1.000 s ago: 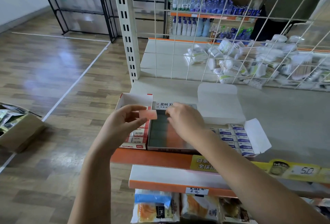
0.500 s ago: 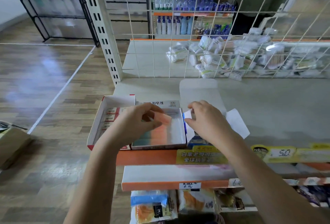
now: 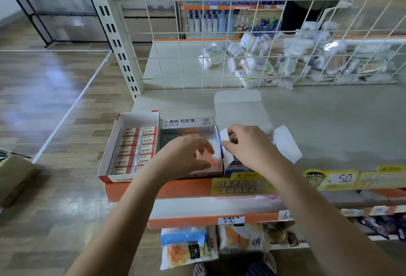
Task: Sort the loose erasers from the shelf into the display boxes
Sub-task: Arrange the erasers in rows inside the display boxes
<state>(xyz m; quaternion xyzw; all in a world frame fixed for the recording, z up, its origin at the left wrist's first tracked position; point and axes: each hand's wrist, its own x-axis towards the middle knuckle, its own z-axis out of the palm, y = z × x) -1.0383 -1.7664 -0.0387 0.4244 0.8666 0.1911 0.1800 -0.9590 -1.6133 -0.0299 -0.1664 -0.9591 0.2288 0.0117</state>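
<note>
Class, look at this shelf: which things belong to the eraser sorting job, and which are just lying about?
Belongs to the job:
left hand
right hand
red eraser box
grey middle box
blue eraser box

Just lying about:
cotton swab packs
bottles
snack packets
price tags

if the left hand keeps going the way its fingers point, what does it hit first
Probably the right inner wall of the middle display box; the left hand points right, low over the pinkish erasers. Depth is unclear.
</note>
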